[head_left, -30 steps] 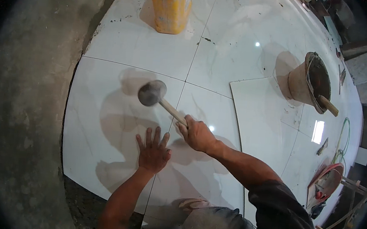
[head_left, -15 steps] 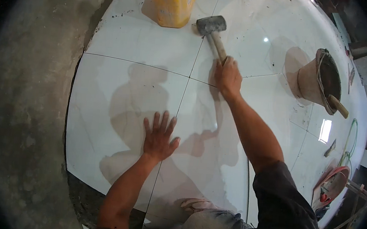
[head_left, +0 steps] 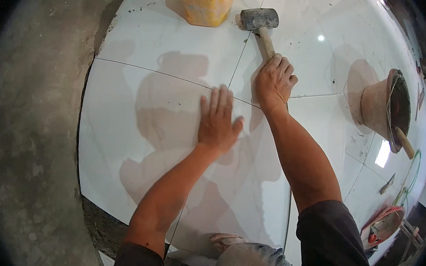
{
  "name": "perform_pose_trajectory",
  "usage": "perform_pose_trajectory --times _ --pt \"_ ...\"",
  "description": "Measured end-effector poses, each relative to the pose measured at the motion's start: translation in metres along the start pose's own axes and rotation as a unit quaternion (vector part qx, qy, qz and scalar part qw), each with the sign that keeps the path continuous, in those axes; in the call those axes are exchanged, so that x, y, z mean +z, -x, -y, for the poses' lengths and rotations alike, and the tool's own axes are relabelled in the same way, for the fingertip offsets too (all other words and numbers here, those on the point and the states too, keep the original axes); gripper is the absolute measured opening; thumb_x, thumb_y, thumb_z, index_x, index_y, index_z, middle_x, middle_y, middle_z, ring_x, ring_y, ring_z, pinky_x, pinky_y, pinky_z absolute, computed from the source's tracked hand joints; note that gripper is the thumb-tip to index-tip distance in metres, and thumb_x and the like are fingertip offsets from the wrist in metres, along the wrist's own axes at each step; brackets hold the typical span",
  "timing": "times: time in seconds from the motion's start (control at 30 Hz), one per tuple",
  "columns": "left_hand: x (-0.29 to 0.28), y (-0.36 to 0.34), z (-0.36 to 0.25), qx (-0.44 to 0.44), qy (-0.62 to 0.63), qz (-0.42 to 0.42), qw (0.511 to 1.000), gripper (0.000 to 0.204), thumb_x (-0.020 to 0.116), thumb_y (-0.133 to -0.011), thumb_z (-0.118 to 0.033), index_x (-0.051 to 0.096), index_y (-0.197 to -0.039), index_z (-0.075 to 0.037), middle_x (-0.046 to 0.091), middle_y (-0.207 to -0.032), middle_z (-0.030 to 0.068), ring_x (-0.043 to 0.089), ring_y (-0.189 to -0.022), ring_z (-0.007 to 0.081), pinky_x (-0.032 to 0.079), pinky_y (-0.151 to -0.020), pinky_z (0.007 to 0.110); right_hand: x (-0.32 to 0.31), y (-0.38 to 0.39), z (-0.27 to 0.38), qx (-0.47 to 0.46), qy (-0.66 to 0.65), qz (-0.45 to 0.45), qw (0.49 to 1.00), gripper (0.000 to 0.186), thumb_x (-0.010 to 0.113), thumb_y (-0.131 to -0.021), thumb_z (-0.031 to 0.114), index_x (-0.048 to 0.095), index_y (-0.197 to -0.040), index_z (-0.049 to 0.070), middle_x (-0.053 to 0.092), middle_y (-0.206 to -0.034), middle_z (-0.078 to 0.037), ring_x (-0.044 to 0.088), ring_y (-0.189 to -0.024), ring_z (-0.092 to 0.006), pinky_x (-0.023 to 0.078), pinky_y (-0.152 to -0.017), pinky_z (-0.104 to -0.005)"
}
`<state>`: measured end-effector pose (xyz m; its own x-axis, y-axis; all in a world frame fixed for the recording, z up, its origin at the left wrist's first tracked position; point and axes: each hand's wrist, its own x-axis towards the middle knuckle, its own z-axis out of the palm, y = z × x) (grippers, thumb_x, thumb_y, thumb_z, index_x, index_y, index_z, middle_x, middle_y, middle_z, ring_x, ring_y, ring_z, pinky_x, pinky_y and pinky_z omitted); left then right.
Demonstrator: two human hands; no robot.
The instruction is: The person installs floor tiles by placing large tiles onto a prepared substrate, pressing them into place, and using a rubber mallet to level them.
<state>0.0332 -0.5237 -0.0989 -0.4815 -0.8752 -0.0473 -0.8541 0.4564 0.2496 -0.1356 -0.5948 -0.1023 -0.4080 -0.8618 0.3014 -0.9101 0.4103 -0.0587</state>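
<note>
left hand (head_left: 217, 127): outstretched over tile (head_left: 115, 124), contact unclear | right hand (head_left: 274, 82): curled around mallet handle (head_left: 266, 43)

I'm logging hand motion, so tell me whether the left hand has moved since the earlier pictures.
Yes: the left hand has moved forward, closer to where the tile joints cross.

Right hand (head_left: 275, 81) grips mallet (head_left: 261, 20); left hand (head_left: 217, 127) palm down over white tiles (head_left: 109, 116); yellow jug (head_left: 204, 3) near mallet; bucket (head_left: 376, 108) farther right.
</note>
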Motion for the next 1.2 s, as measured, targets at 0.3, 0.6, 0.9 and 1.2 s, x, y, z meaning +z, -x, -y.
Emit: perform_pose_trajectory --times 0.3,0.6,0.9,1.2 --pt "0.0 0.023 -0.023 0.177 0.103 0.075 0.976 0.071 0.049 -0.092 -0.041 0.031 -0.146 0.001 0.026 -0.154 0.0188 0.023 -0.144 0.0356 0.014 -0.113 0.061 -0.002 -0.002 0.0 -0.009 -0.004 -0.01 1.0 0.031 0.052 -0.09 0.018 0.051 -0.115 0.001 0.054 -0.104 -0.009 0.053 -0.096 -0.0263 0.043 -0.073 -0.0444" --pt "-0.003 -0.011 0.019 0.017 -0.034 -0.001 0.999 0.07 0.049 -0.093 -0.041 0.028 -0.148 -0.003 0.02 -0.158 0.0133 0.014 -0.146 0.0354 0.009 -0.114 0.062 -0.007 -0.004 0.002 0.023 -0.025 0.045 0.998 0.023 0.05 -0.093 0.019 0.05 -0.11 0.004 0.054 -0.105 -0.009 0.054 -0.101 -0.0285 0.043 -0.082 -0.0471" --pt "0.004 0.013 -0.009 0.041 0.029 0.004 0.999 0.073 0.047 -0.094 -0.04 0.026 -0.145 0.007 0.017 -0.155 0.0248 0.014 -0.143 0.0428 0.01 -0.114 0.063 -0.005 -0.002 0.001 0.01 -0.018 0.015 1.0 0.026 0.052 -0.092 0.019 0.05 -0.112 0.003 0.054 -0.105 -0.009 0.053 -0.1 -0.0284 0.044 -0.081 -0.0465" --pt "0.005 0.017 -0.022 0.059 0.043 0.002 0.997 0.072 0.047 -0.094 -0.042 0.028 -0.145 0.006 0.017 -0.155 0.0252 0.016 -0.143 0.0441 0.012 -0.109 0.069 -0.006 -0.002 0.001 0.018 -0.017 0.02 1.0 0.027 0.052 -0.091 0.019 0.05 -0.112 0.002 0.055 -0.105 -0.01 0.053 -0.101 -0.0286 0.043 -0.081 -0.0465"
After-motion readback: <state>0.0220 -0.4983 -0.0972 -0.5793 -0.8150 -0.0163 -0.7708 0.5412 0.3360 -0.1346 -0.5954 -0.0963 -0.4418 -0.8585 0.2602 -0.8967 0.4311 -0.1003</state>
